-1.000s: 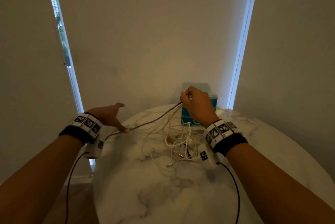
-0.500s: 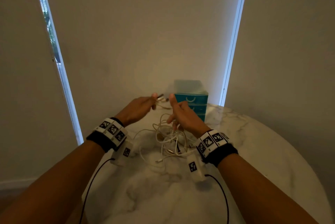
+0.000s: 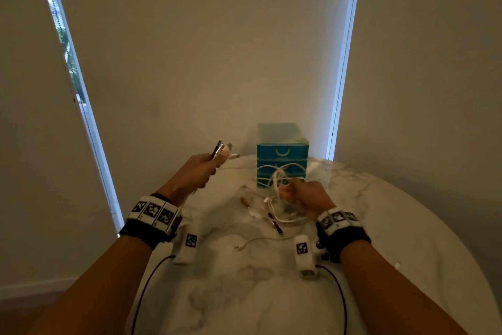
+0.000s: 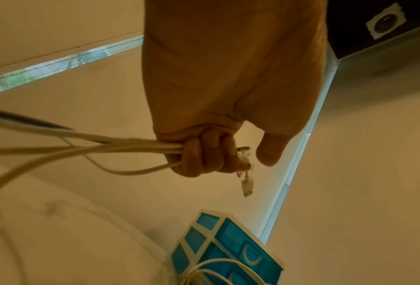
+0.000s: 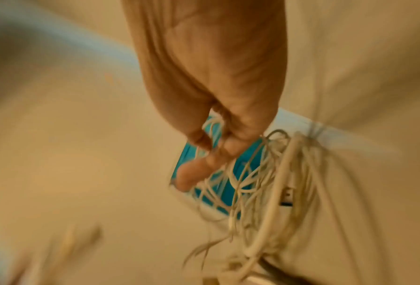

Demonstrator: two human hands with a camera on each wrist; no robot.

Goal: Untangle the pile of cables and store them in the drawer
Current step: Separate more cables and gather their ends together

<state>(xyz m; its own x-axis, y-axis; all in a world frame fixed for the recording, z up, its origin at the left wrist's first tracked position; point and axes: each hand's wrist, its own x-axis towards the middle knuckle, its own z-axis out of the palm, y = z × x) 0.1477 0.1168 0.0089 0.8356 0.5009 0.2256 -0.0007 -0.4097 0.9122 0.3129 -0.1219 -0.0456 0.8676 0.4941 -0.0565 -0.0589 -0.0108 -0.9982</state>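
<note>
Your hands are working over the far half of a round marble table [image 3: 394, 226], its curved rim falling away to your left; bare marble is lying open on your near side. Your left hand [image 3: 194, 174] is clenching a bundle of cable ends [image 3: 221, 148]; its fingers [image 4: 204, 156] are curling fully round white cords that run back toward the wrist, with the connector plugs [image 4: 246, 185] sticking out past the fingertips, pointing up and away from you. Your right hand [image 3: 304, 195] is gripping the tangled cable pile [image 3: 277, 207], loops hanging below its fingers [image 5: 204, 167]; that view is blurring. The teal drawer unit [image 3: 282, 156] is standing just beyond your right fingertips, its drawers closed.
</note>
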